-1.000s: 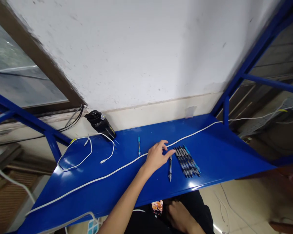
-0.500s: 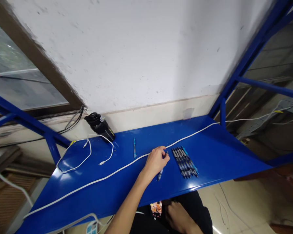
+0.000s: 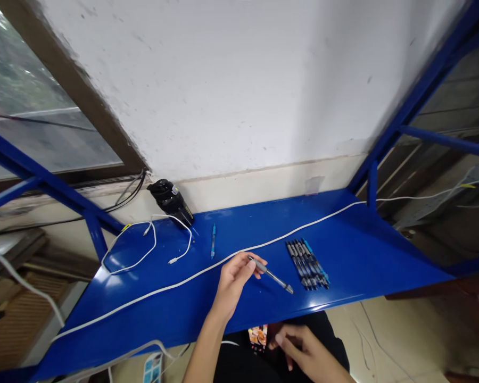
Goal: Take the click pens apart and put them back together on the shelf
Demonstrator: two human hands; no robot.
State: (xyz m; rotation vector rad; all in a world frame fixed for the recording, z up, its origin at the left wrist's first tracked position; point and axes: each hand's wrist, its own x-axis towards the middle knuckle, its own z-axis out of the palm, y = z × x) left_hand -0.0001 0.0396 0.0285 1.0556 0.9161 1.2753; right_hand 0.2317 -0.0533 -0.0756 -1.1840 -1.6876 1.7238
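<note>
My left hand [image 3: 235, 284] is above the blue metal shelf [image 3: 363, 250], shut on a grey-and-black pen [image 3: 273, 275] whose tip points right. Just right of that pen, several dark pens with blue parts lie side by side in a tight row [image 3: 307, 265]. A single blue pen [image 3: 213, 241] lies alone farther left. Below the shelf edge, my right hand [image 3: 299, 346] is open, fingers apart over my black clothing. Close to it is a small colourful picture item [image 3: 257, 336], partly hidden, possibly a phone.
A black bottle [image 3: 170, 202] lies tilted at the shelf's back left, beside a looped white cable [image 3: 143, 250]. A long white cable [image 3: 287, 239] crosses the shelf. A white wall stands behind, with blue steel frame bars [image 3: 373, 183] at the shelf's far end.
My left hand has picked the grey-and-black pen up from the shelf and turned it to point right. My right hand has opened its fingers. The view has shifted slightly.
</note>
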